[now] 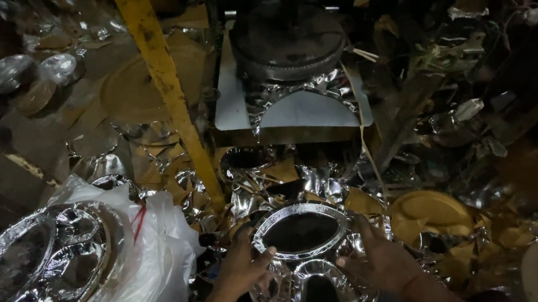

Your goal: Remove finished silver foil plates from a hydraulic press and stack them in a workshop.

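Both hands on a shiny foil plate, low in the head view.

The silver compartment plate (309, 273) sits right between the two hands, close to the body. The left hand (244, 266) has its grip pinching the plate's left rim, thumb on top; the right hand (380, 260) clamps the right rim the same way, fingers spread along the edge. It's pretty dark, so I think the plate is lifted off the foil scraps (267, 181) but can't swear to it. Off to the left there's a stack of finished plates (43, 268) on a white plastic bag (157, 266). Straight ahead stands the press machine (287, 44), with a yellow post (164, 81) beside it.
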